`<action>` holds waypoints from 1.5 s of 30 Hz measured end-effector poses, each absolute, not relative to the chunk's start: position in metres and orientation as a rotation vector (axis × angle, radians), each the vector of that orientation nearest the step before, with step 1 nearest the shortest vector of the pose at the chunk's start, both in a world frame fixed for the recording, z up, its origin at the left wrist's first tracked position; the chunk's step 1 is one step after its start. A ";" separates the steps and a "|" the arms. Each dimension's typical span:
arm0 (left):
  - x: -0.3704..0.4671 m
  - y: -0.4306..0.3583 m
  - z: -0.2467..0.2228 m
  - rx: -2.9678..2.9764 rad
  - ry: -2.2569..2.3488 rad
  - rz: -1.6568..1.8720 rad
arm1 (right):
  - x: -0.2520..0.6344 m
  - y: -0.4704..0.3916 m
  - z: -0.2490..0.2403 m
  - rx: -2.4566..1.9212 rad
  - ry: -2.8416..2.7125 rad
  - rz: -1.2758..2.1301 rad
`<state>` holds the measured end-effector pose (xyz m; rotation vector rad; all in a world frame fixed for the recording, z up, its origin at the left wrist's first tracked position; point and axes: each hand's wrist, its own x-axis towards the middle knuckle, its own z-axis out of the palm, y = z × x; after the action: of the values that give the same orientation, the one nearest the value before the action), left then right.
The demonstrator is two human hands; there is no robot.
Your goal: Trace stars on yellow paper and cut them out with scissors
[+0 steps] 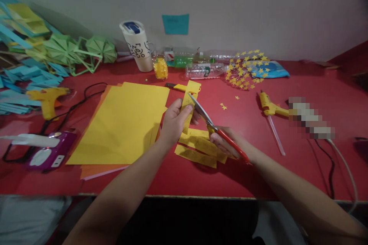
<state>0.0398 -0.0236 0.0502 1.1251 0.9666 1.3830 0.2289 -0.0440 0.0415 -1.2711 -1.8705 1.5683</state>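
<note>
Held upright over the red table is a yellow paper strip [187,113], pinched between the thumb and fingers of my left hand [176,118]. My right hand [222,139] grips a pair of scissors [205,114] with red handles, and its blades point up and left at the strip. Whether the blades have paper between them I cannot make out. Below my hands lie several more yellow strips [197,155]. A stack of yellow paper sheets [123,122] with orange sheets beneath is left of my left hand. Behind the held strip rests a yellow utility knife [179,87].
Plastic bottles [205,71], a white tumbler [138,48] and a cluster of yellow paper stars [247,71] stand along the wall. A yellow glue gun [270,107] lies right, another glue gun [48,99] left beside a purple power strip [51,153]. Folded paper [34,74] fills the far left.
</note>
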 end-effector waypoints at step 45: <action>0.028 -0.019 0.057 1.287 1.074 1.366 | 0.228 -0.040 0.053 -1.325 -1.931 1.499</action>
<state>0.0276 -0.0194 0.0573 1.2872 1.0743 1.3663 0.2278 -0.0401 0.0526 -1.3254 -1.9313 1.4988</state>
